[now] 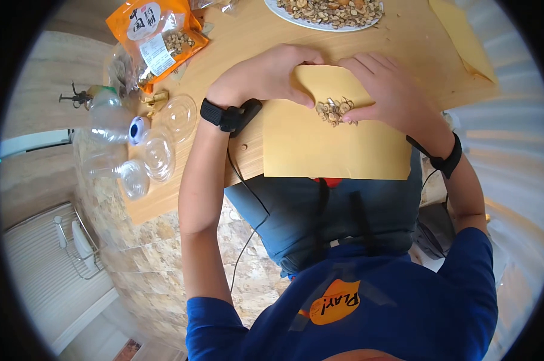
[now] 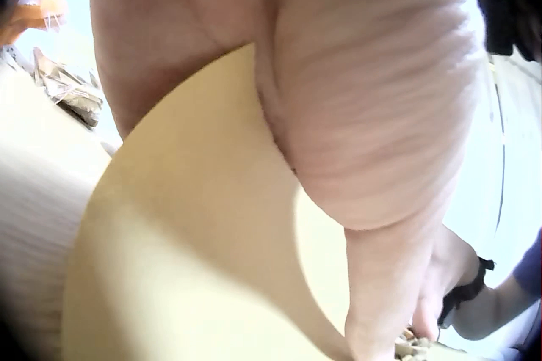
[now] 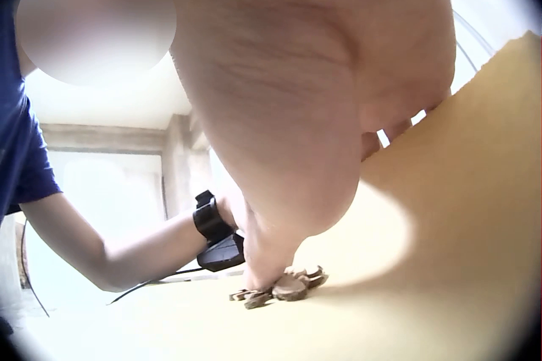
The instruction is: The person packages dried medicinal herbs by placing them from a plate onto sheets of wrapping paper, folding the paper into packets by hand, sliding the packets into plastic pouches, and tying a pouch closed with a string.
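Observation:
A yellow paper sheet (image 1: 338,156) lies at the table's near edge, its near part reaching out over the person's lap. Small dried slices (image 1: 334,111) are heaped on its upper middle. The left hand (image 1: 269,75) grips the sheet's far left edge, fingers behind it and thumb beside the slices. The right hand (image 1: 395,93) holds the far right edge, its thumb touching the heap. In the left wrist view the paper (image 2: 195,209) bows upward by the left hand (image 2: 339,90). In the right wrist view fingertips of the right hand (image 3: 296,99) pass behind the paper (image 3: 457,209); slices (image 3: 290,286) lie by the thumb.
A white plate (image 1: 302,23) of dried slices stands at the far side. An orange bag (image 1: 157,45) lies at the back left. Clear plastic containers (image 1: 109,123) and round lids (image 1: 178,118) are at the left. Another yellow sheet (image 1: 464,39) lies at the far right. A cable hangs from the left wrist.

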Action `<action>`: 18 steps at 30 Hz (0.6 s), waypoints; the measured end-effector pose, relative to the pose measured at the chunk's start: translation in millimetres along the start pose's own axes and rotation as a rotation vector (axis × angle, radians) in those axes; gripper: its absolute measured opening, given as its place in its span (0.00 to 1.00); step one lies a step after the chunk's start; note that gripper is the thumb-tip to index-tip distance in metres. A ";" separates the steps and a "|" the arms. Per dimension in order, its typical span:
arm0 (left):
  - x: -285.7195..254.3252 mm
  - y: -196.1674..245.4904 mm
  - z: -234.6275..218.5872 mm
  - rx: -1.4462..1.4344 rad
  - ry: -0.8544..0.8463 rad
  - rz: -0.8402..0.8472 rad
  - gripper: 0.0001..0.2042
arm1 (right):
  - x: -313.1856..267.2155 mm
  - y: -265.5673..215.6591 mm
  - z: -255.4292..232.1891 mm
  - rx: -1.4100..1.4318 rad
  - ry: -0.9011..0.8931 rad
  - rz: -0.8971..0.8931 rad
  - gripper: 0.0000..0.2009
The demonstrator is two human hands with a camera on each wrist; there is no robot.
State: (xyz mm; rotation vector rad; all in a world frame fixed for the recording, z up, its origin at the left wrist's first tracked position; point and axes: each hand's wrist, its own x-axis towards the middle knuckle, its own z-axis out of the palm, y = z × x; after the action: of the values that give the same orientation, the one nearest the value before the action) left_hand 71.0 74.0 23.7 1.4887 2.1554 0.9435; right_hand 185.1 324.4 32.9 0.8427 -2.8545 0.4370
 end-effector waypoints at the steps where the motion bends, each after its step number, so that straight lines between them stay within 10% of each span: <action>1: -0.1 -1.0 0.5 0.000 0.013 -0.001 0.28 | -0.6 -0.4 -1.7 0.004 -0.021 0.010 0.37; 11: 0.1 -2.6 0.9 0.049 0.054 -0.147 0.22 | -6.7 9.3 -5.1 0.071 0.035 0.030 0.37; 18: -3.1 -2.6 -16.8 0.199 0.074 -0.242 0.15 | -6.9 28.5 -2.7 0.063 0.073 0.063 0.14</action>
State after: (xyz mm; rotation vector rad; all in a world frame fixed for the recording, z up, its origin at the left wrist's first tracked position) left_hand 59.9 65.2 33.7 1.2540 2.4763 0.7294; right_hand 175.4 351.6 27.2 0.7329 -2.8196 0.5560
